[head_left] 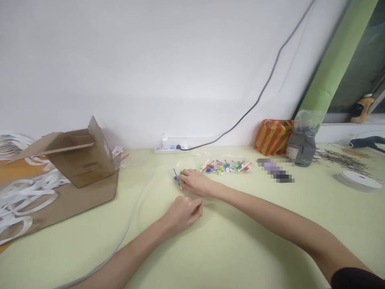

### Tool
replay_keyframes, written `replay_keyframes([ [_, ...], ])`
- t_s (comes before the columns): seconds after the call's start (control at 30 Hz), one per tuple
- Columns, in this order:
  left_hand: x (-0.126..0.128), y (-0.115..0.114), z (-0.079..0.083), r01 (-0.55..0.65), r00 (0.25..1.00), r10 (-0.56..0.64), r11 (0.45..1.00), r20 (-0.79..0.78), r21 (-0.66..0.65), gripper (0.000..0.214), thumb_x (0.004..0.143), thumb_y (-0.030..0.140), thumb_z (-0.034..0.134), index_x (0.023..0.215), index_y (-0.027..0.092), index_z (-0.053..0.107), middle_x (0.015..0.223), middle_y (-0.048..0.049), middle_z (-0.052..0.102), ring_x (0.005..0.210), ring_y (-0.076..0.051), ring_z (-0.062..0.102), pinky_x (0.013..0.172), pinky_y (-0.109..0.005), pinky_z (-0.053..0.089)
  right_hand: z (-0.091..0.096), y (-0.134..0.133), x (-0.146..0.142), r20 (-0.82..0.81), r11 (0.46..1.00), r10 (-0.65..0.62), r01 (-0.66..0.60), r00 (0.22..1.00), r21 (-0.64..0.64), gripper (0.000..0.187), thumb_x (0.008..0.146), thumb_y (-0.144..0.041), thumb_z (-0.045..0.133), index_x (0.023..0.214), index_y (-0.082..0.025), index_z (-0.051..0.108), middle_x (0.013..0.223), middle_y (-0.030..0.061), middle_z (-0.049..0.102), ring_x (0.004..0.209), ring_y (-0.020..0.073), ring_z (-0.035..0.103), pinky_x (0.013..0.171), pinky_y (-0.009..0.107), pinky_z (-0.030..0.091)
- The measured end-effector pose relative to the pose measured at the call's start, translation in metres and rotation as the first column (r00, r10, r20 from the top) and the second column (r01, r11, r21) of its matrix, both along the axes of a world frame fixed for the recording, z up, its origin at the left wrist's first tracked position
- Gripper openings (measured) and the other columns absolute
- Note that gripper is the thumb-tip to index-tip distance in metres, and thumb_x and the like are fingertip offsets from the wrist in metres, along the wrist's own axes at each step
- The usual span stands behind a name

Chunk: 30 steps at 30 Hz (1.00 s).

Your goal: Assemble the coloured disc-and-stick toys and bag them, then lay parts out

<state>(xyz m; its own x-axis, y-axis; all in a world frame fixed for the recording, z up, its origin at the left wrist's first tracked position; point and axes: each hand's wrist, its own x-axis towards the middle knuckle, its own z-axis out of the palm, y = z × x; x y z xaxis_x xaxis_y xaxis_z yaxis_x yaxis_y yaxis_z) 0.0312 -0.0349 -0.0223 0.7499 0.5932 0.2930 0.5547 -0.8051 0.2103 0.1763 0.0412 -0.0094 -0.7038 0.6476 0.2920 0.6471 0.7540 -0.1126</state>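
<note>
My right hand (196,182) is over a small clear plastic bag with blue and yellow plastic pieces (175,176) on the table. Its fingers bend down onto the bag and partly cover it. Closer to me, my left hand (184,214) rests low over the tabletop with its fingers curled in; what they hold, if anything, is hidden. Beyond my right hand, more clear bags of colourful small plastic pieces (224,166) lie in a row, with red, green, blue and white parts showing.
An open cardboard box (93,166) stands left, near looped white ribbon (33,196). A power strip (171,149) lies against the wall; a pale cable (132,212) crosses the table. On the right are a striped bag (272,136), a grey bag (301,146) and a white spool (359,179).
</note>
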Motion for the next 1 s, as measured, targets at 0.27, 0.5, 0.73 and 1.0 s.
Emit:
replay_keyframes([
  [0.27,0.0,0.002,-0.002,0.021,0.985,-0.023,1.0,0.17,0.015,0.031,0.096,0.02,0.041,0.066,0.02,0.043,0.053,0.0046,0.041,0.047,-0.01,0.037,0.053,-0.026,0.027,-0.01,-0.083,0.085,-0.367,0.998,-0.041,0.021,0.929,-0.058,0.017,0.103,-0.025,0.043,0.105,-0.021,0.059,0.128,0.011,0.061,0.125,0.022,0.053,0.105,0.039,0.042],
  [0.5,-0.003,0.008,0.015,-0.118,0.958,0.089,0.988,0.271,0.094,0.025,0.1,0.022,0.038,0.107,0.02,0.062,0.104,-0.008,0.065,0.098,-0.019,0.06,0.086,-0.033,0.048,-0.015,-0.077,0.116,-0.26,0.806,-0.59,0.575,0.765,-0.139,0.028,0.103,-0.036,0.037,0.119,-0.019,0.052,0.11,0.014,0.066,0.103,0.0288,0.06,0.086,0.039,0.045],
  [0.73,-0.004,0.014,0.015,0.026,0.998,-0.024,0.998,-0.051,0.053,0.053,0.104,0.028,0.036,0.156,0.031,0.031,0.164,-0.0054,0.029,0.151,-0.026,0.026,0.122,-0.05,0.026,0.002,-0.072,0.145,-0.036,0.686,-0.692,0.642,0.721,-0.343,0.041,0.104,-0.051,0.03,0.113,-0.02,0.055,0.084,0.0122,0.072,0.083,0.0289,0.067,0.07,0.034,0.043],
  [1.0,-0.005,0.016,0.005,0.014,0.997,-0.013,1.0,-0.074,0.003,0.051,0.104,0.032,0.038,0.155,0.031,0.033,0.16,-0.006,0.036,0.147,-0.025,0.033,0.119,-0.047,0.032,0.006,-0.078,0.144,-0.344,0.622,-0.629,0.185,0.697,-0.761,0.043,0.096,-0.033,0.05,0.135,-0.022,0.038,0.066,-0.0023,0.07,0.044,0.0132,0.056,0.047,0.022,0.042],
])
